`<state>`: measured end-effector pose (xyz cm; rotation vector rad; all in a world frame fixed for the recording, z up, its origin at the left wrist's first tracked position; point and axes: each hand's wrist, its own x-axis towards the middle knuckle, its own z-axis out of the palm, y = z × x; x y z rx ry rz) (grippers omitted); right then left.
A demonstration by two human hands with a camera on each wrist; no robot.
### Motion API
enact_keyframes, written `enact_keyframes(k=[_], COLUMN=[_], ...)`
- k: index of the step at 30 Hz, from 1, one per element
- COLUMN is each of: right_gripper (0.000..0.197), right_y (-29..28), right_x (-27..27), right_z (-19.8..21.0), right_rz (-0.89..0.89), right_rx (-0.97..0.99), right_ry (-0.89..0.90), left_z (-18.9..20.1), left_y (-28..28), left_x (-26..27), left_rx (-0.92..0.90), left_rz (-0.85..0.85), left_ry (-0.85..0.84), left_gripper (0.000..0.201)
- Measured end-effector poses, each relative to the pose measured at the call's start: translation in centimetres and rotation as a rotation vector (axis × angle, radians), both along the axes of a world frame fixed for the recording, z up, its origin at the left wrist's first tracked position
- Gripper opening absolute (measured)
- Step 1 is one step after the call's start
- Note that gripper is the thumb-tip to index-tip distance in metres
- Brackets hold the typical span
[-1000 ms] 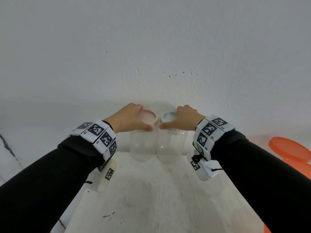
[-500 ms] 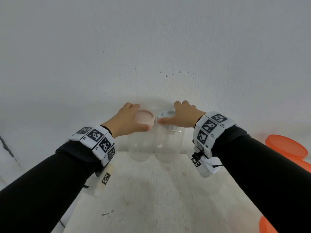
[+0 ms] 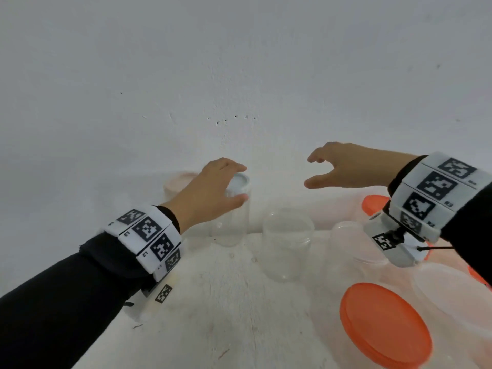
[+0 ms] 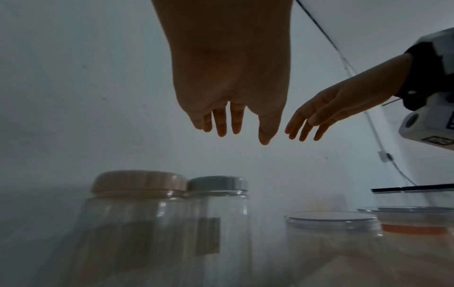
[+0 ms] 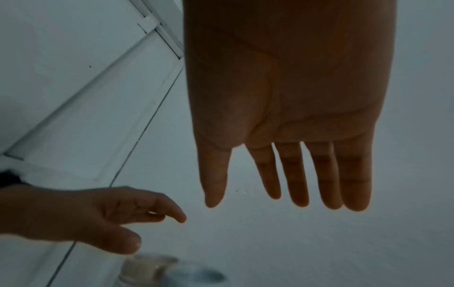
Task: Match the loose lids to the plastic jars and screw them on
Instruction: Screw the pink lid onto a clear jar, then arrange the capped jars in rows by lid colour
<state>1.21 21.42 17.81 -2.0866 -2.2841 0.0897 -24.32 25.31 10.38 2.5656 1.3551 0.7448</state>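
Two clear jars stand at the back by the wall, one with a pink lid (image 4: 137, 182) and one with a grey lid (image 3: 241, 179) (image 4: 218, 183). My left hand (image 3: 241, 183) (image 4: 243, 136) hovers above the grey lid with relaxed fingers; the left wrist view shows a gap below it. My right hand (image 3: 308, 171) (image 5: 245, 202) hangs in the air to the right, fingers spread, holding nothing. An open lidless jar (image 3: 287, 243) stands between the hands. A big orange lid (image 3: 383, 323) lies at the lower right.
The white wall (image 3: 239, 75) rises right behind the jars. On the right stand a wider clear jar (image 3: 351, 241) and another orange lid (image 3: 375, 203). A large clear container (image 3: 452, 296) sits at the right edge of the white table (image 3: 226, 315).
Both hands have let go of the two lids. The left hand has lifted off, and the right hand has moved right and up. The view has swung right, showing more jars.
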Motion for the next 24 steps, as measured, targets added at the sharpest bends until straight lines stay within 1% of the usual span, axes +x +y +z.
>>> enact_keyframes(k=[3, 5, 7, 11, 16, 17, 19, 21, 24], right_gripper=[0.069, 0.076, 0.084, 0.095, 0.107, 0.109, 0.109, 0.105, 0.098], right_y=[-1.7, -2.3, -2.7, -2.5, -1.9, -1.7, -1.4, -0.9, 0.3], right_x=[2.7, 4.1, 5.2, 6.5, 6.4, 6.4, 6.2, 6.1, 5.7], right_z=[-1.6, -2.8, -3.8, -4.8, -5.7, -5.9, -6.1, -6.2, -6.1], right_rz=[-0.052, -0.088, -0.115, -0.140, -0.127, -0.118, -0.097, -0.071, -0.038], right_rx=[-0.191, -0.321, -0.408, -0.486, -0.556, -0.559, -0.571, -0.583, -0.581], right_ry=[-0.141, -0.238, -0.313, -0.365, -0.398, -0.410, -0.427, -0.433, -0.419], left_z=[-0.7, -1.4, -2.0, -3.0, -3.6, -3.5, -3.4, -3.2, -2.6], left_y=[-0.8, -1.1, -1.1, -0.7, 0.2, 0.4, 0.8, 1.3, 2.1], left_x=[2.9, 4.6, 6.1, 8.5, 10.1, 10.4, 11.0, 11.5, 11.9], left_rx=[-0.082, -0.146, -0.203, -0.296, -0.405, -0.418, -0.434, -0.431, -0.416], left_rz=[-0.070, -0.099, -0.108, -0.075, -0.015, -0.002, 0.019, 0.026, 0.047], left_ry=[0.087, 0.161, 0.235, 0.317, 0.394, 0.411, 0.440, 0.482, 0.545], left_gripper=[0.062, 0.067, 0.073, 0.088, 0.102, 0.102, 0.095, 0.085, 0.078])
